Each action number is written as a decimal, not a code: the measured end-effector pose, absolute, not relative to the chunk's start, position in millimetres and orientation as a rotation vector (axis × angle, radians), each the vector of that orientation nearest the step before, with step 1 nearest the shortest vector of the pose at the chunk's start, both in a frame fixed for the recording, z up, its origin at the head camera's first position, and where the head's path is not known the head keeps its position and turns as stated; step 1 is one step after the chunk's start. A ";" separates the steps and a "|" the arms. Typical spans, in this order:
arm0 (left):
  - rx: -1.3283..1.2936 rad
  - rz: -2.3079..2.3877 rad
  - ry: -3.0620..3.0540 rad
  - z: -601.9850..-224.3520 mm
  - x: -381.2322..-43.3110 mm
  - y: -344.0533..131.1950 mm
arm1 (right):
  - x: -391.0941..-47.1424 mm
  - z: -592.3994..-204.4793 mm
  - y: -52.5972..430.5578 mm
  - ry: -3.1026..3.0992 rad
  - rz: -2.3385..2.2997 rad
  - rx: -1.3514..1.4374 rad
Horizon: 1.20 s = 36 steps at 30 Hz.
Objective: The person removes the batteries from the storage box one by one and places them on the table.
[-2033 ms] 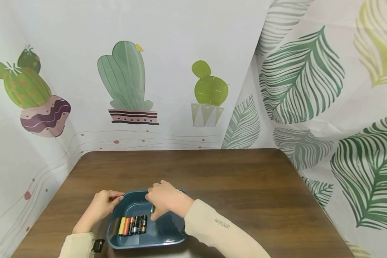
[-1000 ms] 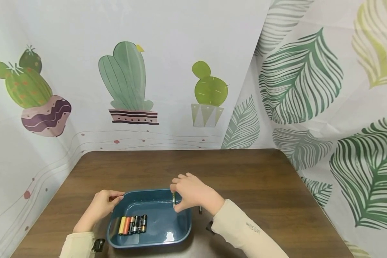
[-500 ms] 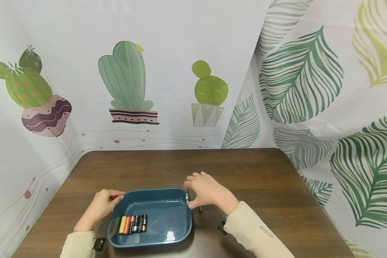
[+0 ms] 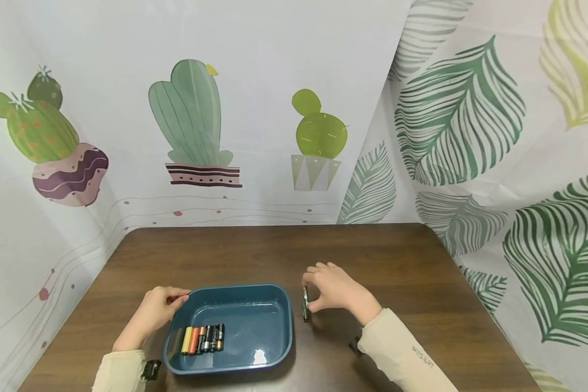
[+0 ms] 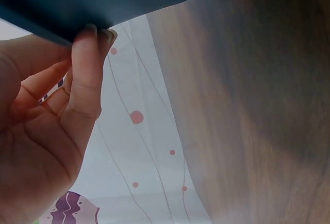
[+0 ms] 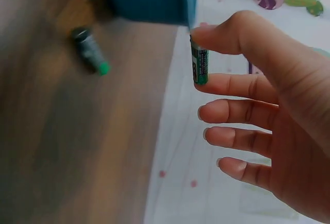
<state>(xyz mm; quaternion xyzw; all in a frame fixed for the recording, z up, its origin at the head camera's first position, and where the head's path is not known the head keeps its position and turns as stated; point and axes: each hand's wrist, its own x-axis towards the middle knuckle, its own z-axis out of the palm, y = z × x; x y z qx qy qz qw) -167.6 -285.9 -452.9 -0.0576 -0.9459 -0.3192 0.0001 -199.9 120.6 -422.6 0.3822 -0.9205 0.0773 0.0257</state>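
Right hand (image 4: 337, 291) pinches a green battery (image 4: 305, 302) beside the tray (image 4: 280, 348), whose corner the left hand (image 4: 153, 313) apparently grips.

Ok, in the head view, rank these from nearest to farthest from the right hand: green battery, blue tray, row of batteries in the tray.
1. Green battery: pinched in the right hand.
2. Blue tray: on the hand's left.
3. Row of batteries: tray's near-left corner.
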 end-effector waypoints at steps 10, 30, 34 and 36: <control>-0.216 -0.985 -2.950 -451.5 -168.1 -284.9 | -205.4 -459.2 129.3 -2.911 0.286 1.177; -0.200 -1.011 -2.954 -453.5 -167.6 -285.6 | -201.4 -474.7 123.7 -2.954 0.253 1.149; -0.200 -1.012 -2.950 -453.0 -167.8 -285.6 | -201.7 -475.7 124.6 -2.946 0.250 1.151; -0.203 -1.007 -2.950 -452.5 -167.8 -285.5 | -201.8 -475.7 124.9 -2.939 0.249 1.154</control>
